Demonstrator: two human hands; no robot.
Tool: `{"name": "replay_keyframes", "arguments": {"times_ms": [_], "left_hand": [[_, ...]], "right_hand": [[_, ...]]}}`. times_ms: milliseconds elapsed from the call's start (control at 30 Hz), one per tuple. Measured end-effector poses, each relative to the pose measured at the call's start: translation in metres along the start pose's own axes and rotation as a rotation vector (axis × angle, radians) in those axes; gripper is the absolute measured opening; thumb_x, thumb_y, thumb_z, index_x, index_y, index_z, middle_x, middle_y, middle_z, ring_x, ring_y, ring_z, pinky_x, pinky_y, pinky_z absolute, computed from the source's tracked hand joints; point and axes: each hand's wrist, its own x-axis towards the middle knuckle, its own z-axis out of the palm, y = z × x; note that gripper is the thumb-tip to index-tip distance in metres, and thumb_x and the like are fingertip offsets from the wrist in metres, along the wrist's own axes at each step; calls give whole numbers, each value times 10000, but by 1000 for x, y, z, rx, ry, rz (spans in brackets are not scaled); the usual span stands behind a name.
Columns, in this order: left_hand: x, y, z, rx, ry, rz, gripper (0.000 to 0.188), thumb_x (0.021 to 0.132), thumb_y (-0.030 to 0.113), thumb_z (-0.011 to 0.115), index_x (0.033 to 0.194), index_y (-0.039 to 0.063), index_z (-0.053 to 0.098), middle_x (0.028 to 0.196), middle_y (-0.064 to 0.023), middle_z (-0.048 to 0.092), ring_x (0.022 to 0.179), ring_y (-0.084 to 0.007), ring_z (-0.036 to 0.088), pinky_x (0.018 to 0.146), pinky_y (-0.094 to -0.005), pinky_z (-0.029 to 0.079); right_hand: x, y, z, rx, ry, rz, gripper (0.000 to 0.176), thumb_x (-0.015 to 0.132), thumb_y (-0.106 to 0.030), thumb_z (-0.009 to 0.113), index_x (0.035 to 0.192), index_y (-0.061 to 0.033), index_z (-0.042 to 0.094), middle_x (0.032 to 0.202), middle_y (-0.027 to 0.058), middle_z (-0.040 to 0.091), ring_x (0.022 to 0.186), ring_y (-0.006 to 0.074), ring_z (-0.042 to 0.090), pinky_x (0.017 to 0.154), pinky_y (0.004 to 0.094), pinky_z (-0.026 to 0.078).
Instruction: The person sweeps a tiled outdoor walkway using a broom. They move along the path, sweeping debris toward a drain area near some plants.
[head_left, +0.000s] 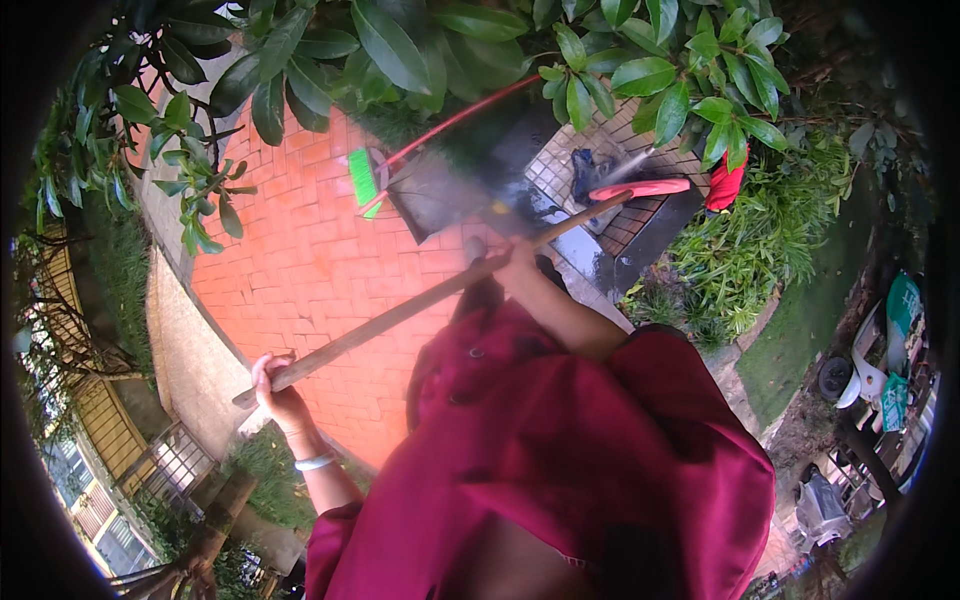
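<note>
A long wooden pole (397, 315) slants across the view from lower left to upper right, and both hands grip it. My left hand (276, 382) is near its lower end, thumb and fingers around the wood. Farther up, my right hand (517, 259) closes on the shaft in front of my body. Beyond that hand, the pole's far end meets or overlaps a flat pink object (637, 187); whether they are joined I cannot tell. Close to it, a dark blue cloth-like bundle (582, 176) lies on grid-patterned paving.
A green-bristled broom (363, 182) with a red handle (465, 116) is beside a dark dustpan (431, 195) on orange brick paving (322, 247). Leafy branches (420, 45) hang overhead. Wet ground (577, 247) and plants (739, 255) lie right. A red object (726, 180) is among the leaves.
</note>
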Motion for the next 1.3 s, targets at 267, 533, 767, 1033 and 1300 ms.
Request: {"name": "replay_keyframes", "arguments": {"times_ms": [267,533,767,1033,1300], "left_hand": [[48,-17,-90,-3,199,-42,435,800,371,461,1038,25,573,791,-79,607,814,-244,580,809,-397,427],[23,39,-3,-67,-193,93,229,814,279,585,756,58,568,735,-65,593,776,-182,571,827,-380,449],[-10,91,115,-122,-637,198,318,833,300,598,661,54,493,616,-46,504,612,-208,522,762,-455,470],[-15,151,156,-71,-891,543,474,776,546,562,619,107,475,562,-16,479,612,-169,500,808,-432,462],[-25,149,265,-218,-1242,649,146,806,157,626,684,77,610,474,45,465,415,-81,489,510,-296,548]], "right_hand": [[-71,28,17,45,-279,104,54,845,-75,404,793,-79,391,601,31,375,493,181,380,496,350,392],[-13,18,18,44,-172,69,71,845,-77,420,775,-80,413,648,58,438,526,185,446,512,328,421],[-21,-41,39,-155,26,18,149,829,-79,432,975,-85,464,696,74,448,545,230,472,535,427,474],[-48,-61,94,191,-266,86,95,846,-76,478,793,-107,405,556,-2,373,458,110,397,413,260,378],[-12,-119,39,71,-629,-161,100,744,27,494,739,-67,460,630,41,467,590,161,499,530,301,443]]}}
